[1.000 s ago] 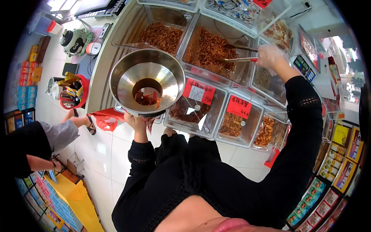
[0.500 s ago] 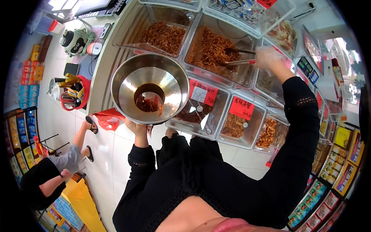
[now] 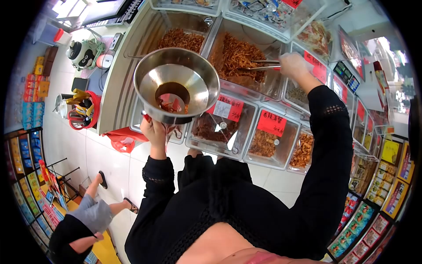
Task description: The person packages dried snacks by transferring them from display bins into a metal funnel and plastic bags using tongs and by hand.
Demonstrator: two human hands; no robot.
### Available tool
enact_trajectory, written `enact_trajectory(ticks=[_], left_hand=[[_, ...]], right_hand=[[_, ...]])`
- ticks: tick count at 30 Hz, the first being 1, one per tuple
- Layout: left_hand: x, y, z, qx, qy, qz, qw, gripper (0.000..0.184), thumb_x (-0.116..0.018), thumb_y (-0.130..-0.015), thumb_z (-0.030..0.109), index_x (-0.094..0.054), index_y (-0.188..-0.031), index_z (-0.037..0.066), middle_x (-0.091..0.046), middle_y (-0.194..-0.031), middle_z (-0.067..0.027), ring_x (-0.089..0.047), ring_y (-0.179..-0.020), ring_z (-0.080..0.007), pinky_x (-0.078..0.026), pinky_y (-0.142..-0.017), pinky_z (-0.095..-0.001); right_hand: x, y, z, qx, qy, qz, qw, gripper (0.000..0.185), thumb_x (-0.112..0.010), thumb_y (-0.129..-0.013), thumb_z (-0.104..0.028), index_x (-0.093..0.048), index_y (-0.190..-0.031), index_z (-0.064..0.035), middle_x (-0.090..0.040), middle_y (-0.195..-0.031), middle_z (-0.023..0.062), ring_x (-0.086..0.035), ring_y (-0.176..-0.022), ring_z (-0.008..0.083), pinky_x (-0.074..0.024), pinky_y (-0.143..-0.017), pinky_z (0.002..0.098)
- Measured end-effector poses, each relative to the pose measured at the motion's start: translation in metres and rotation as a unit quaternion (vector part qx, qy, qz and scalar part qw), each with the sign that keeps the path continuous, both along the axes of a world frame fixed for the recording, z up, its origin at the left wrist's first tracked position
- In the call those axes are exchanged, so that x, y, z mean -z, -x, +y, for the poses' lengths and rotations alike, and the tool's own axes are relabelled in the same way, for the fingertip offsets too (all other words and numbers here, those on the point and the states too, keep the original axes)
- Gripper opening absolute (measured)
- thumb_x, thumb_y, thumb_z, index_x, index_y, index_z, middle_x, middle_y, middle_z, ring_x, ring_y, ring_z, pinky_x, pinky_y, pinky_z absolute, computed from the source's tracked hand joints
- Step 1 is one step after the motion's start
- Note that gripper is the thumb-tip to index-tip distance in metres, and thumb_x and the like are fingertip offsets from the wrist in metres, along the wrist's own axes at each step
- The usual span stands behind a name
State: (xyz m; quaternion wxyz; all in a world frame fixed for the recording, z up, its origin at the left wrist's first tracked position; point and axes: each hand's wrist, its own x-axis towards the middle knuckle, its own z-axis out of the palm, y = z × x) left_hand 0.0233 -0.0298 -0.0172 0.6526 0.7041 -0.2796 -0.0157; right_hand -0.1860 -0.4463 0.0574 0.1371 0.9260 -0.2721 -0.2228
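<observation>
My left hand (image 3: 153,131) grips a wide stainless steel funnel (image 3: 147,75) from below, near its underside. Reddish-brown shreds (image 3: 168,106) show at the funnel's throat, and part of a clear bag (image 3: 174,130) hangs beneath it. In my right hand (image 3: 295,66), which seems to wear a thin clear glove, is a pair of metal tongs (image 3: 266,67). The tongs' tips reach into a clear bin (image 3: 276,86) of shredded reddish-brown snack (image 3: 235,55). My right fingers are closed around the tongs' handle end; their exact grip is blurred.
Lidded bins with red price labels (image 3: 271,122) stand nearer my body. Another bin of shreds (image 3: 184,39) lies behind the funnel. A red basket of tools (image 3: 93,116) and a scale (image 3: 347,77) flank the counter. Another person (image 3: 90,215) is on the floor at left, beside shelves.
The funnel and my left hand have shifted slightly right. My right hand and the tongs have moved a little left. The other person's legs have changed position, moving toward the lower right.
</observation>
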Motion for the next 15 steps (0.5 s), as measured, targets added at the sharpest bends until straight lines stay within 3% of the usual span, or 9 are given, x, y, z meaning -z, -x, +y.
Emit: enact_trajectory(ticks=[1,2,3,6,11,13,15], left_hand=[[0.002,-0.005,-0.003,-0.004,-0.034,0.002,0.999,0.027,-0.050,-0.090,0.017,-0.054,-0.071,-0.002,-0.052,-0.057,0.0006,-0.048,-0.054,-0.0061,-0.036,-0.049,-0.0223],[-0.012,-0.009,-0.011,-0.020,-0.063,-0.035,0.997,0.019,-0.052,-0.087,0.014,-0.057,-0.079,-0.003,-0.054,-0.062,-0.0067,-0.050,-0.054,-0.0132,-0.038,-0.052,-0.0251],[-0.021,-0.013,-0.019,-0.019,-0.061,-0.037,0.997,0.019,-0.052,-0.087,0.014,-0.057,-0.079,-0.003,-0.054,-0.062,-0.0067,-0.050,-0.054,-0.0132,-0.038,-0.052,-0.0251],[-0.042,-0.026,-0.044,0.008,-0.083,-0.116,0.990,0.012,-0.058,-0.083,0.010,-0.060,-0.085,-0.001,-0.060,-0.073,-0.0133,-0.056,-0.063,-0.0266,-0.043,-0.059,-0.0304],[-0.055,-0.041,-0.080,0.022,-0.135,-0.259,0.956,0.028,-0.064,-0.077,0.014,-0.062,-0.103,0.004,-0.063,-0.104,-0.0098,-0.063,-0.082,-0.0248,-0.049,-0.069,-0.0286],[-0.059,-0.042,-0.091,0.029,-0.133,-0.276,0.952,0.026,-0.065,-0.078,0.017,-0.064,-0.102,0.006,-0.064,-0.097,-0.0119,-0.064,-0.083,-0.0247,-0.049,-0.071,-0.0284],[-0.058,-0.046,-0.101,0.031,-0.144,-0.309,0.940,0.029,-0.066,-0.076,0.019,-0.064,-0.102,0.007,-0.064,-0.099,-0.0100,-0.064,-0.083,-0.0239,-0.049,-0.069,-0.0289]], right_hand=[[-0.009,0.005,0.002,-0.015,0.001,-0.014,1.000,0.016,-0.058,-0.068,-0.015,-0.065,-0.073,-0.0025,-0.063,-0.075,0.0173,-0.063,-0.071,0.0313,-0.0511,-0.065,0.0382],[-0.019,0.007,0.005,-0.031,0.002,-0.028,0.999,0.014,-0.058,-0.067,-0.015,-0.064,-0.072,-0.0028,-0.063,-0.073,0.0169,-0.063,-0.069,0.0313,-0.0508,-0.064,0.0386],[-0.026,0.010,0.003,-0.030,0.003,-0.030,0.999,0.014,-0.058,-0.067,-0.015,-0.064,-0.072,-0.0028,-0.063,-0.073,0.0169,-0.063,-0.069,0.0313,-0.0508,-0.064,0.0386],[-0.052,0.018,0.003,-0.021,0.024,-0.062,0.998,0.011,-0.058,-0.067,-0.013,-0.062,-0.072,-0.0039,-0.062,-0.071,0.0171,-0.062,-0.068,0.0319,-0.0498,-0.063,0.0400],[-0.101,0.023,0.002,-0.019,0.061,-0.052,0.997,0.013,-0.057,-0.070,-0.016,-0.063,-0.075,-0.0053,-0.063,-0.076,0.0153,-0.062,-0.072,0.0315,-0.0498,-0.066,0.0391],[-0.123,0.026,0.001,-0.021,0.076,-0.045,0.996,0.013,-0.057,-0.070,-0.016,-0.062,-0.076,-0.0059,-0.063,-0.076,0.0151,-0.062,-0.072,0.0313,-0.0497,-0.067,0.0389],[-0.142,0.034,-0.003,-0.076,0.108,-0.119,0.984,0.016,-0.061,-0.068,-0.018,-0.059,-0.070,-0.0025,-0.061,-0.072,0.0167,-0.060,-0.069,0.0332,-0.0486,-0.063,0.0407]])
